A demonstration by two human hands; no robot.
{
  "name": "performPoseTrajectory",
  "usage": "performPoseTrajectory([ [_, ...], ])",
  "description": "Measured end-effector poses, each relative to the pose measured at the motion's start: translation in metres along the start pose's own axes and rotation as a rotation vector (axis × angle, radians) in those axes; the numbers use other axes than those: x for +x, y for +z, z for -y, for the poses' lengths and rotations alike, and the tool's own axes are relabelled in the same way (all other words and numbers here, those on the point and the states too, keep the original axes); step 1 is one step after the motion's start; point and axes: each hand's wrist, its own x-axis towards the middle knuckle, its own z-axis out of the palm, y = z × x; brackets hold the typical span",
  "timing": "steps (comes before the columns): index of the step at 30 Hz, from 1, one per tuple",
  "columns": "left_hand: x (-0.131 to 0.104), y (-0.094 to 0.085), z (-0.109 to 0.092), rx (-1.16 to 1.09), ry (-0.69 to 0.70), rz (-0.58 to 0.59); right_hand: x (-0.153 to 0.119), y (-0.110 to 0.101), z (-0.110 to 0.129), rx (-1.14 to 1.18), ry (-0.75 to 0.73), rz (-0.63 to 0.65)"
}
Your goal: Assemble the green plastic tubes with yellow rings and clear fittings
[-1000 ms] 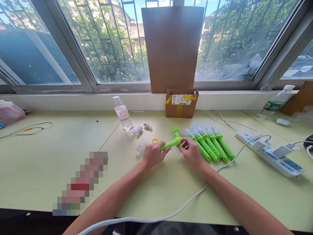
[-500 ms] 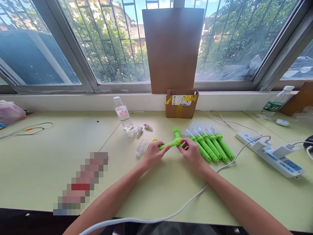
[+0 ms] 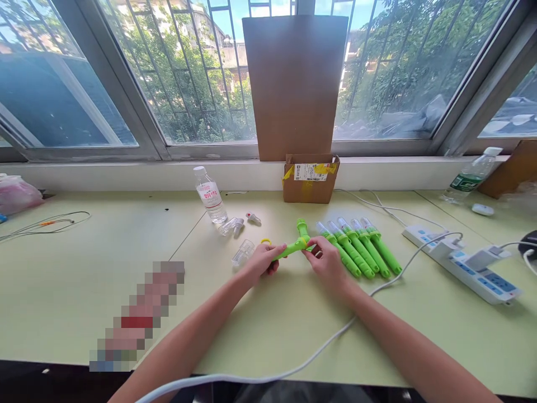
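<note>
My left hand (image 3: 265, 262) is closed around the near-left end of a green tube (image 3: 289, 249). The fingers of my right hand (image 3: 326, 258) pinch the tube's other end, near a yellow ring. Just beyond that end lies another green piece (image 3: 302, 227), partly hidden where the two meet. Several green handles with clear tips (image 3: 356, 249) lie side by side to the right of my right hand. Left of my left hand are a clear plastic part (image 3: 242, 254) and a yellow ring (image 3: 265, 241), with small clear parts (image 3: 231, 226) farther back.
A water bottle (image 3: 210, 196) and an open cardboard box (image 3: 310, 182) stand at the back. A white power strip (image 3: 465, 263) lies on the right. A white cable (image 3: 319, 351) crosses the table (image 3: 218, 341) in front, below my forearms.
My left hand has turned, and its fingers are now curled under the green tube. My right hand stays at the other end. The view has shifted slightly.
</note>
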Motion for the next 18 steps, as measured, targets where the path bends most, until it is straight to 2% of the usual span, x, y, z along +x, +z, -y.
performPoseTrajectory([
  [4,0.000,-0.003,-0.002,0.004,-0.006,0.040,-0.001,0.001,0.002,-0.024,-0.037,-0.033],
  [7,-0.003,-0.001,-0.003,0.098,0.085,0.013,-0.002,0.001,0.004,-0.069,-0.081,-0.082],
  [9,-0.003,0.000,-0.002,0.191,0.218,-0.053,-0.002,0.001,0.005,-0.092,-0.101,-0.110],
  [13,0.000,0.003,0.005,0.498,0.545,-0.287,-0.001,0.001,0.004,-0.114,-0.109,-0.130],
  [15,0.001,0.003,0.007,0.672,0.606,-0.365,-0.001,0.001,0.004,-0.120,-0.105,-0.126],
  [18,0.002,0.004,0.009,0.820,0.573,-0.401,-0.001,0.000,0.004,-0.120,-0.098,-0.112],
])
